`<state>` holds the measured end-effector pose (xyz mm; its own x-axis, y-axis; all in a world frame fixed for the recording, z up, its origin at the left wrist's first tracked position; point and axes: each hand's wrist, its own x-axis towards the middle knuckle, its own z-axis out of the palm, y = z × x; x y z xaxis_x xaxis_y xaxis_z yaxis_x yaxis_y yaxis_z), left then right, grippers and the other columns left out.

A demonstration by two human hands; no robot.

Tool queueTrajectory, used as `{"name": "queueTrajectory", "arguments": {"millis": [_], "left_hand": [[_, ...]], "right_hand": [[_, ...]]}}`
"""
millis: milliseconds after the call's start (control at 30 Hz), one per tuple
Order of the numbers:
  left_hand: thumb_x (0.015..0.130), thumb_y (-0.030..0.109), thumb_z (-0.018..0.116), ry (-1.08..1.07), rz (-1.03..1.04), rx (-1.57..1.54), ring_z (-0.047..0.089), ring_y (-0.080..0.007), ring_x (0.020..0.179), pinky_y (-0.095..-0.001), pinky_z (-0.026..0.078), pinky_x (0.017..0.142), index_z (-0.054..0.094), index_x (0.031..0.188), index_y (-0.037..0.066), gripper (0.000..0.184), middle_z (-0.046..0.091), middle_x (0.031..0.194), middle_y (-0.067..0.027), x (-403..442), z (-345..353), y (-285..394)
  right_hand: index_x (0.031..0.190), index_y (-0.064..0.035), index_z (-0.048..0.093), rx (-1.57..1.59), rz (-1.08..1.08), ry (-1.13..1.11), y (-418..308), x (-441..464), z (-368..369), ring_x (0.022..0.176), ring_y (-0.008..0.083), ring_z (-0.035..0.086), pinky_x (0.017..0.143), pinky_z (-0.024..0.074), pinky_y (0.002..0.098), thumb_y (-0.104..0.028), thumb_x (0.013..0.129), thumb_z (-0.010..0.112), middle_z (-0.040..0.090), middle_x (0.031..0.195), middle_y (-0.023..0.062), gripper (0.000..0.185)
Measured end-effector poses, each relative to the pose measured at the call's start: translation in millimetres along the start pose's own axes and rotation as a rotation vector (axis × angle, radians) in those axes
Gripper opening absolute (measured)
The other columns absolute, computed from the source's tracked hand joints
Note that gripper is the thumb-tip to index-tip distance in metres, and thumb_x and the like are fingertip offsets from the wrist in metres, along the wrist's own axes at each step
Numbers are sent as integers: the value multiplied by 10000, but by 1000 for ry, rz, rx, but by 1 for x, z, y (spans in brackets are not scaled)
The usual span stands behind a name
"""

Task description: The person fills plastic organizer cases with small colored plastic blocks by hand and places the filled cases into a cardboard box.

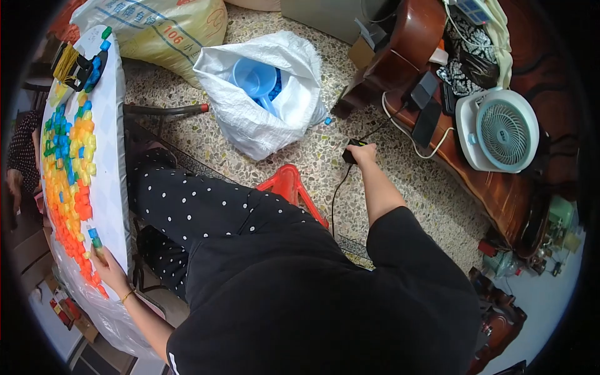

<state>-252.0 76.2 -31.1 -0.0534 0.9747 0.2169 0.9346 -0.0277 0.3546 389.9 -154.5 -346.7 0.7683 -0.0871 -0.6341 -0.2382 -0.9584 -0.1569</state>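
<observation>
My left hand (111, 272) is at the edge of the white round table (111, 206), closed around a short stack of small plastic pieces (94, 237), blue and green at its visible end. Beside it, orange pieces (72, 247) lie spread over the tabletop, with yellow, blue and green pieces (69, 147) farther along. On the other side, away from the table, my right hand (364, 153) grips a small black box (350, 154) with a dark cable. The box's exact kind cannot be made out.
An open white woven sack (262, 131) holds a blue scoop (255, 76) and blue pieces. A red plastic stool (289, 184) is beside my legs. A wooden bench (465, 181) at right carries a white fan (500, 131) and phones. Another person (25, 150) sits across the table.
</observation>
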Motion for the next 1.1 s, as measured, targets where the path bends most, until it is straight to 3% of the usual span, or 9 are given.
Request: {"name": "queueTrajectory", "arguments": {"millis": [333, 400, 433, 567, 800, 900, 967, 1000, 1100], "left_hand": [[936, 215, 521, 37, -29, 26, 532, -173, 1008, -271, 405, 898, 452, 1271, -25, 418, 548, 1170, -128, -7, -4, 5], [931, 179, 523, 0, -46, 53, 506, -206, 1099, -293, 387, 950, 429, 1288, -43, 430, 514, 1242, -155, -8, -6, 9], [931, 179, 523, 1, -54, 58, 506, -206, 1099, -293, 387, 950, 429, 1288, -43, 430, 514, 1242, -155, -8, -6, 9], [931, 166, 523, 15, -78, -28, 506, -199, 1095, -288, 387, 949, 431, 1286, -43, 422, 516, 1238, -147, -11, -4, 11], [925, 150, 527, 35, -26, -6, 528, -181, 1023, -278, 411, 901, 443, 1277, -46, 411, 539, 1194, -139, -13, 1, 29], [908, 154, 551, 64, 16, 91, 542, -179, 975, -278, 425, 867, 464, 1259, -45, 413, 562, 1145, -136, -15, 7, 21], [906, 136, 543, 50, -80, 69, 551, -209, 998, -292, 430, 869, 473, 1254, -29, 391, 576, 1137, -153, -18, 12, 35], [893, 130, 546, 86, 32, 73, 551, -223, 1012, -306, 430, 876, 475, 1253, -29, 400, 570, 1159, -168, -20, 18, 24], [863, 141, 567, 134, -1, 39, 513, -282, 1129, -345, 394, 956, 466, 1261, -30, 444, 527, 1227, -204, -29, 27, 51]], "right_hand": [[1303, 52, 290, 88, 121, -94, -15, 28, 1, 1124, 329, 517, 917, 454, 376, -304, 640, 795, 439, 1290, 239, 906], [1336, 51, 237, 107, 127, -118, -12, 40, 4, 1145, 330, 500, 924, 450, 377, -321, 673, 782, 422, 1303, 245, 936], [1366, 52, 171, 112, 130, -153, -11, 41, 2, 1155, 347, 489, 912, 454, 433, -334, 700, 770, 406, 1314, 254, 975], [1373, 75, 137, 144, 98, -86, -2, 53, 13, 1131, 368, 500, 847, 466, 526, -350, 696, 774, 402, 1313, 265, 1022], [1357, 108, 167, 118, -105, -145, 46, 73, 12, 1140, 334, 500, 895, 447, 436, -354, 649, 795, 402, 1323, 252, 1053], [1227, 115, 450, -266, -255, -247, 43, 46, -2, 1125, 364, 531, 913, 437, 408, -359, 681, 754, 527, 1215, 272, 784], [1107, 97, 559, -514, -390, -231, 21, 10, -13, 1099, 374, 546, 898, 449, 405, -357, 720, 696, 575, 1132, 278, 612], [1090, 76, 572, -688, -499, -299, 1, -7, -21, 1080, 379, 550, 892, 451, 420, -342, 743, 637, 572, 1121, 281, 548], [1026, 25, 616, -724, -777, -191, -56, -65, -27, 964, 388, 595, 830, 475, 424, -313, 726, 614, 615, 1013, 265, 452]]}}
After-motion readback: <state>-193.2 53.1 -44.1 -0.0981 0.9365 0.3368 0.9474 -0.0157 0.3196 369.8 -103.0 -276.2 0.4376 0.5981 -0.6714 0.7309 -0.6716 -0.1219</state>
